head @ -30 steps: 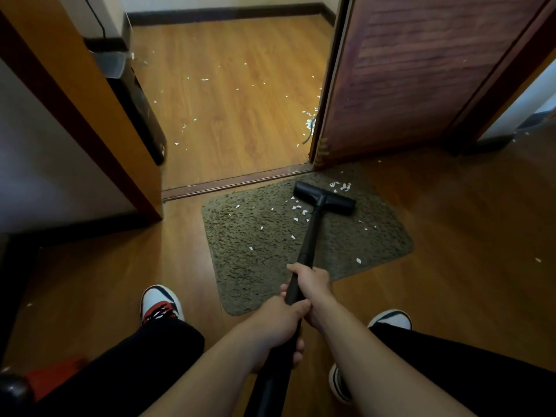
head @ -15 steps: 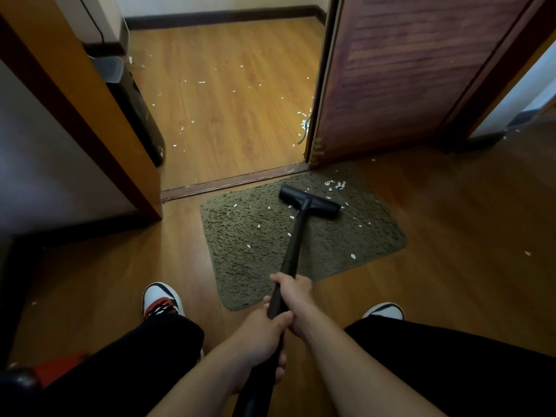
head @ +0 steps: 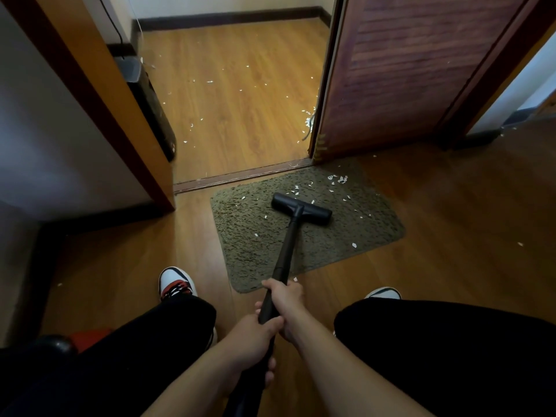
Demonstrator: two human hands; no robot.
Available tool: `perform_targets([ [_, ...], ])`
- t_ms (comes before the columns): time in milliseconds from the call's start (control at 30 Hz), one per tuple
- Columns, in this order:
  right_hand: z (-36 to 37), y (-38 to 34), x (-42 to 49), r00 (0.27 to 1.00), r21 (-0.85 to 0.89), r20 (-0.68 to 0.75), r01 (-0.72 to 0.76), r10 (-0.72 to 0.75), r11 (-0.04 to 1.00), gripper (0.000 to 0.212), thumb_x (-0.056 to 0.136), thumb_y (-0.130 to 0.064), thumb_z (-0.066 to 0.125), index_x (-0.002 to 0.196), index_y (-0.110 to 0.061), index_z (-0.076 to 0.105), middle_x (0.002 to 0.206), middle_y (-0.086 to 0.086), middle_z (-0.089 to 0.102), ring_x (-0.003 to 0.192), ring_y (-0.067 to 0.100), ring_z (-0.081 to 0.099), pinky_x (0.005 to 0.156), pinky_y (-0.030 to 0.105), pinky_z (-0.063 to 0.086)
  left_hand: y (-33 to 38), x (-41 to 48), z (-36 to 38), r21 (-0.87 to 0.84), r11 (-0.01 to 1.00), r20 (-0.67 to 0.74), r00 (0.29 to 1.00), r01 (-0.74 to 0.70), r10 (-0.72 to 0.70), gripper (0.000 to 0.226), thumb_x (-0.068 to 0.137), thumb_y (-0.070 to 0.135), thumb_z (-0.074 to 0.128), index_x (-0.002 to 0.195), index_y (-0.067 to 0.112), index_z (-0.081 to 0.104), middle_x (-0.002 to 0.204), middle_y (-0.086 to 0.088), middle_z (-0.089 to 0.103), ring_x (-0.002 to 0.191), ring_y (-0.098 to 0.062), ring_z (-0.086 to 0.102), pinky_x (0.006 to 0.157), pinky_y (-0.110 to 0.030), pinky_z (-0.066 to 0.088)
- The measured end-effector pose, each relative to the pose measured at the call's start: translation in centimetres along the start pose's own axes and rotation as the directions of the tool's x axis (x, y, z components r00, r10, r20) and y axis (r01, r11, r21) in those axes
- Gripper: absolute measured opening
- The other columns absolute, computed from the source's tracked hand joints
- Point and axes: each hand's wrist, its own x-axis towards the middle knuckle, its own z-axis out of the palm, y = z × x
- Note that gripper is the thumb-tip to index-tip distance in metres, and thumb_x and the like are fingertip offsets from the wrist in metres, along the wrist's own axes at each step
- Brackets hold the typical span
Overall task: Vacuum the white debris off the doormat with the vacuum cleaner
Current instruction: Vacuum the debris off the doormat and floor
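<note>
Head view: the black vacuum cleaner has slid back toward the person since 1 second ago, so its flat head now sits near the middle of the green doormat. The right hand grips the tube in front. The left hand grips it just behind, and the fingers of both hands curl round it. The biggest bunch of white debris lies by the far right corner of the mat, past the head. It looks the same as before, so I think the job is only partly done. A few more bits lie left of the head, and 1 lies near the right edge. To reach the bunch, the head must go forward and right. The brown door and the floor strip are just past that corner, so room is tight there.
</note>
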Motion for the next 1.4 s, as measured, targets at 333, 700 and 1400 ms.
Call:
perform_targets([
  [333,0.1,-2.7,3.7,0.998,-0.05,-0.054,0.025,-0.027,0.998,0.025,0.09,-0.01,0.072,0.108,0.003,0.061,0.06,0.015,0.064,0.037,0.02,0.063,0.037,0.027,0.051,2.6,3.7,-0.1,-0.012,1.0,0.011,1.0,0.007,-0.006,0.009,0.102,0.033,0.047,0.108,0.027,0.049,0.063,-0.005,0.049,0.045,-0.014,0.048,0.045,-0.025,0.045],
  [700,-0.2,0.2,0.4,0.999,-0.054,-0.044,-0.009,0.006,0.998,0.029,0.091,-0.01,0.07,0.114,0.003,0.059,0.066,0.021,0.066,0.038,0.022,0.062,0.037,0.026,0.049,-0.7,1.0,0.0,-0.01,1.0,0.008,1.0,0.024,-0.024,0.007,0.101,0.034,0.048,0.105,0.029,0.046,0.063,-0.005,0.05,0.044,-0.013,0.048,0.042,-0.025,0.044],
  [1400,-0.5,3.1,-2.8,0.999,-0.03,-0.017,-0.037,0.037,0.999,0.026,0.092,-0.012,0.069,0.113,0.0,0.062,0.075,0.015,0.067,0.043,0.02,0.066,0.042,0.026,0.052,-3.7,-1.5,0.0,0.033,0.999,0.003,0.999,0.04,-0.04,0.009,0.102,0.035,0.045,0.11,0.03,0.043,0.065,-0.006,0.049,0.045,-0.016,0.048,0.043,-0.026,0.045],
])
